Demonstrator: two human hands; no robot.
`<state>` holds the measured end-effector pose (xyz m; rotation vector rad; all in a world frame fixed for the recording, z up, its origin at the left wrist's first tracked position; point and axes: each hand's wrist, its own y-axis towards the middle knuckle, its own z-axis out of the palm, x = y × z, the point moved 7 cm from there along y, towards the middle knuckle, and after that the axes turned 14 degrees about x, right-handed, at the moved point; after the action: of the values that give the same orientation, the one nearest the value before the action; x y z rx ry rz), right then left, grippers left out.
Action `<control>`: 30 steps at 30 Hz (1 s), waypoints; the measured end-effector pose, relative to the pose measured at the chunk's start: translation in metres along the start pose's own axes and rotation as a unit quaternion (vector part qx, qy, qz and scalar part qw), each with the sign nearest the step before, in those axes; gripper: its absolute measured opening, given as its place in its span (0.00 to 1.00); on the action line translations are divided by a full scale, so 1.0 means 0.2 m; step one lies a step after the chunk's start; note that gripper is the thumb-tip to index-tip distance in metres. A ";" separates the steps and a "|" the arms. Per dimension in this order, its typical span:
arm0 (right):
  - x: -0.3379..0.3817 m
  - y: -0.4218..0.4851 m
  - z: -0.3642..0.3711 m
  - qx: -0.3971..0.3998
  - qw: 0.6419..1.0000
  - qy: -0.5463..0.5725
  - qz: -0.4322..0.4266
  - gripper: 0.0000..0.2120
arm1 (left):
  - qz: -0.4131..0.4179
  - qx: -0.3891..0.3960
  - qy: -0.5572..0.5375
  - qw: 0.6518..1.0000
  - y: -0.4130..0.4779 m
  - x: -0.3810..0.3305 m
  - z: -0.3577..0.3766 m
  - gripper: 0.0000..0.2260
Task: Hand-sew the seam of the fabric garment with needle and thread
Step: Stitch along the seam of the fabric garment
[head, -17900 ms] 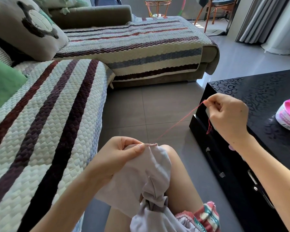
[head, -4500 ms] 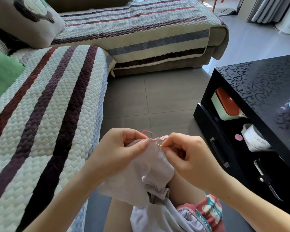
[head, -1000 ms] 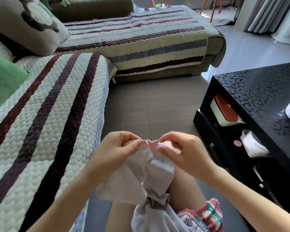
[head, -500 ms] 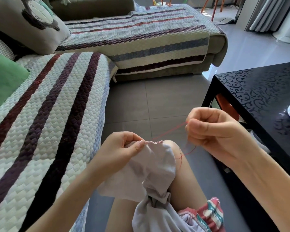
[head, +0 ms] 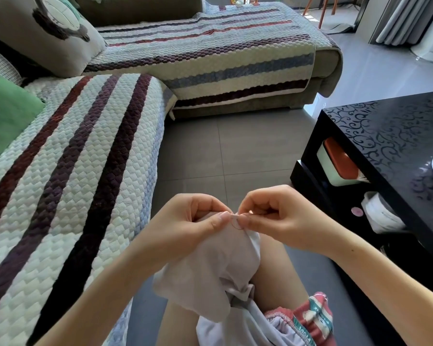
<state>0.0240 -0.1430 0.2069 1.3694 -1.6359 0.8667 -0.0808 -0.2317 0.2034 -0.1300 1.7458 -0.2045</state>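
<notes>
While the pale garment (head: pixel 210 265) hangs draped over a bare leg (head: pixel 275 275), we log positions against it, left to right.

Striped sofa cover (head: pixel 73 158): well left of the garment.

Left hand (head: pixel 185 221): at the left of the garment's top edge, fingers (head: pixel 203 204) curled, thumb and forefinger pinching the gathered seam.

Red thread (head: pixel 235 224): a small loop on the garment's top edge, between the two thumbs.

Right hand (head: pixel 278 216): touching the top edge just right of the loop, fingers (head: pixel 260 198) curled tight, thumb and forefinger pinching at the thread. We cannot make out the needle.

Black table (head: pixel 385 136): well right of the garment.
</notes>
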 end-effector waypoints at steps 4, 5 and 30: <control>-0.04 -0.05 -0.01 -0.004 0.999 0.046 0.020 0.08 | -0.015 -0.005 0.021 1.000 -0.02 0.02 -0.02 0.05; -0.05 -0.05 -0.01 -0.011 0.999 0.043 0.025 0.08 | -0.013 -0.012 0.042 0.999 -0.02 0.01 -0.02 0.05; -0.04 -0.14 0.07 -0.150 0.986 -0.079 0.009 0.06 | -0.013 -0.052 0.023 0.998 0.00 0.06 -0.03 0.07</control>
<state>0.0497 -0.1566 0.1933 1.2389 -1.8177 0.5045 -0.0891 -0.2329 0.1938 -0.2262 1.8011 -0.1365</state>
